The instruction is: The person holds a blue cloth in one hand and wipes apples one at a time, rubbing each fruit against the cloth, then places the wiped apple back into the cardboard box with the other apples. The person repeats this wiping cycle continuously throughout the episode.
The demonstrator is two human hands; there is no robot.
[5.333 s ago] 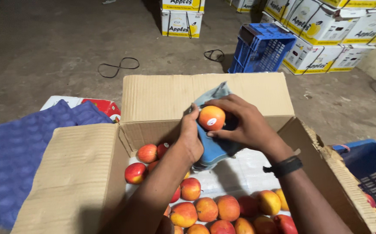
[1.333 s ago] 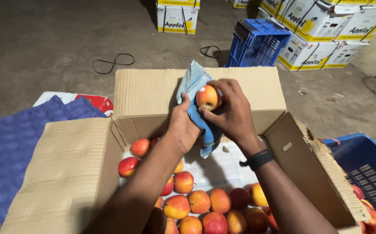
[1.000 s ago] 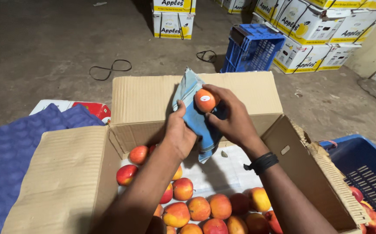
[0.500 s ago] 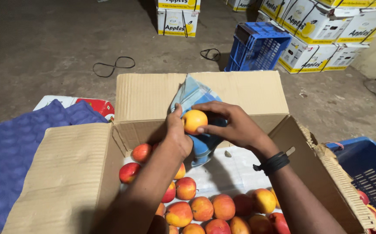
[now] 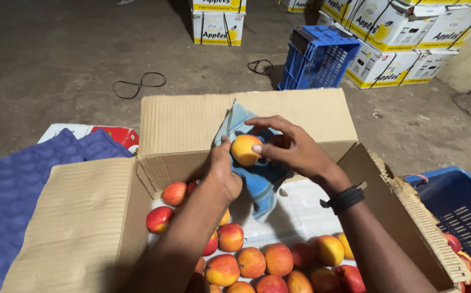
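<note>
The right hand (image 5: 295, 152) holds a yellow-orange apple (image 5: 246, 150) above the open cardboard box (image 5: 83, 217), its grip closed on the fruit with the thumb on the near face and the fingers curled over the top. The left hand (image 5: 226, 173) carries a blue cloth (image 5: 260, 179), its grip closed on the fabric with the thumb pressed against the left side of the apple; the cloth is bunched behind and beneath the fruit, with a loose end hanging down toward the box interior. This arrangement reads as a wiping hold: one hand steadies the apple while the other backs it with cloth, so that the surface stays in contact with the fabric. The apple is held over the far end of the box, clear of the fruit below. Loose red and yellow apples (image 5: 252, 263) lie on the white liner (image 5: 300, 217) in the near part of the box, leaving the far section of the liner bare. The box flaps are folded outward, which keeps the opening unobstructed for both forearms. A black wristband (image 5: 345, 199) sits on the right wrist. A blue plastic crate (image 5: 463, 217) holding more apples stands just beside the box on the right, and purple moulded fruit trays (image 5: 13, 184) lie on the left. On the floor beyond stand an upright blue crate (image 5: 319, 57) and stacked white-and-yellow cartons (image 5: 387, 38).
</note>
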